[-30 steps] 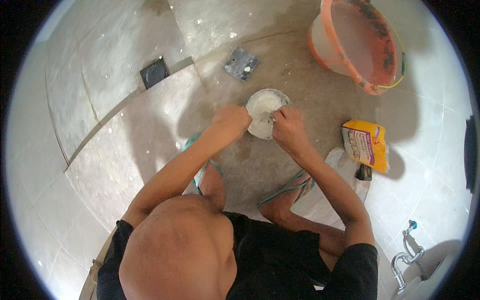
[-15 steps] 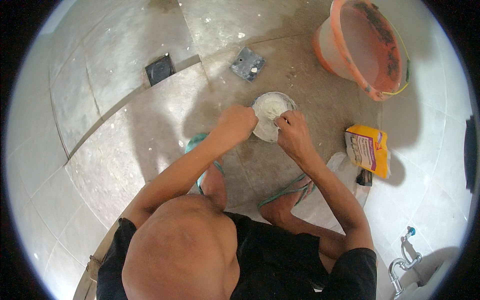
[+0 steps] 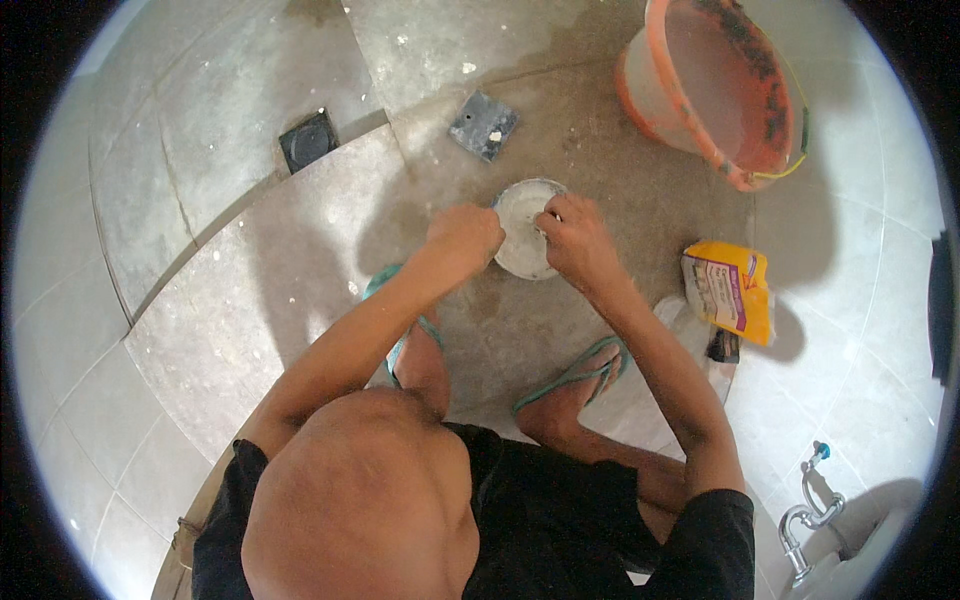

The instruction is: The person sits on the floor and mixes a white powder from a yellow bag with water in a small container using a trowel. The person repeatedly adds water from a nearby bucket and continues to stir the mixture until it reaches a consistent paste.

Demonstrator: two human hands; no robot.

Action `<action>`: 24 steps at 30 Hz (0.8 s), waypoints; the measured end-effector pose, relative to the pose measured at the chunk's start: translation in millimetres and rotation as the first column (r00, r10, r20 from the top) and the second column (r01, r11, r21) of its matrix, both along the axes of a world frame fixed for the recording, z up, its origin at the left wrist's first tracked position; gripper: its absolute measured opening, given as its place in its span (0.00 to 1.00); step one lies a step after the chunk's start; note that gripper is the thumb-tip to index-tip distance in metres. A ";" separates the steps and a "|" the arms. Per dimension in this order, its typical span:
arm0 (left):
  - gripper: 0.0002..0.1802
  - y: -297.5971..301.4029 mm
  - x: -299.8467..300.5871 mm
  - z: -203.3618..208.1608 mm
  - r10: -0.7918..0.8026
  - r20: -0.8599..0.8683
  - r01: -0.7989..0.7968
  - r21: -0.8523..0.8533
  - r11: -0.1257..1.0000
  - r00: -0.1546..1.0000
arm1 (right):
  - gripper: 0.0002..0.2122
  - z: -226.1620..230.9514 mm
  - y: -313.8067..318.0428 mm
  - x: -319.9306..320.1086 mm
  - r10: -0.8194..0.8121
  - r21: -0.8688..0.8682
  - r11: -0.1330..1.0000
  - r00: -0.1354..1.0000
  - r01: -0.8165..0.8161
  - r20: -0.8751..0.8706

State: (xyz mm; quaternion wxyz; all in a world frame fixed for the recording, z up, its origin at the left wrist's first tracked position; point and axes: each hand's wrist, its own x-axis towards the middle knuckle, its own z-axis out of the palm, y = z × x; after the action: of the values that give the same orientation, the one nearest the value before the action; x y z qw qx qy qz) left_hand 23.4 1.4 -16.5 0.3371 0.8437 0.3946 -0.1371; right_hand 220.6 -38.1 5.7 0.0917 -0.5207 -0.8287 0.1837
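Note:
A small round bowl [image 3: 527, 277] stands on the floor in front of me, holding pale, wet-looking paste [image 3: 520, 225]. At its left rim is my left hand [image 3: 467, 240], fingers closed on the edge. My right hand [image 3: 580, 240] is closed over the right part of the bowl, fingertips above the paste. What it grips is mostly hidden; only a small light bit shows by the fingertips.
An orange-rimmed bucket [image 3: 640, 90] with cloudy water stands at the far right. Nearer lies a yellow packet [image 3: 728, 290] by the wall. A grey square plate [image 3: 484, 126] and a black square piece [image 3: 308, 142] lie beyond the bowl. Chrome pipework [image 3: 800, 525] is at lower right.
My right hand has moved slightly away from me over the bowl. The paste looks flatter than before. My left hand stays at the rim, and the whole view has shifted a little.

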 end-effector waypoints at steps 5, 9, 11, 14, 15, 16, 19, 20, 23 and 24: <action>0.07 2.3 -0.5 5.3 -0.057 -0.030 0.057 0.021 0.998 0.998 | 0.08 4.3 -12.2 -3.8 0.105 -0.006 0.994 0.994 -0.105 0.017; 0.07 2.4 2.3 9.8 -0.042 -0.071 0.044 0.024 0.999 0.997 | 0.09 5.5 -19.5 5.0 0.094 0.042 0.995 0.995 -0.095 0.024; 0.07 0.3 4.0 9.5 -0.016 -0.062 0.018 0.024 1.000 0.998 | 0.08 5.2 -24.3 10.3 0.109 0.008 0.994 0.993 -0.110 0.038; 0.07 -1.0 3.4 4.4 -0.006 -0.048 0.009 0.053 0.999 0.999 | 0.08 5.0 -31.9 15.3 0.120 -0.001 0.993 0.992 -0.120 0.050; 0.08 -1.5 2.0 2.2 -0.038 -0.029 0.040 0.065 0.997 0.999 | 0.08 5.6 -34.9 15.6 0.120 -0.009 0.993 0.991 -0.119 0.053; 0.08 -2.0 0.6 0.0 -0.082 -0.031 0.085 0.078 0.993 0.996 | 0.08 5.9 -35.9 15.5 0.122 0.002 0.992 0.992 -0.123 0.043; 0.12 -5.3 -2.7 -3.3 -0.052 -0.023 0.054 0.126 0.991 0.998 | 0.08 7.0 -34.1 13.1 0.121 0.031 0.992 0.992 -0.122 0.041; 0.14 -8.3 -4.1 -2.6 0.005 0.029 -0.008 0.094 0.996 1.000 | 0.08 6.9 -31.1 11.7 0.119 0.021 0.993 0.992 -0.120 0.047; 0.19 -16.9 -6.4 2.8 0.178 0.123 -0.185 0.040 0.982 0.976 | 0.08 5.1 -17.6 9.0 0.041 0.006 0.999 0.999 -0.041 0.024; 0.20 -20.0 -7.4 5.2 0.258 0.118 -0.261 0.013 0.965 0.959 | 0.08 4.1 -13.9 7.9 0.013 -0.004 1.000 1.000 -0.013 0.003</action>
State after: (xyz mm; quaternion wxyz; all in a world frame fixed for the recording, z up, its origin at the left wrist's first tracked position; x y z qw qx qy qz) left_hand 16.0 -18.6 -11.3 0.3626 0.7959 0.4834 -0.0371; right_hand 228.5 -52.0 9.8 0.0883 -0.5157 -0.8318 0.1855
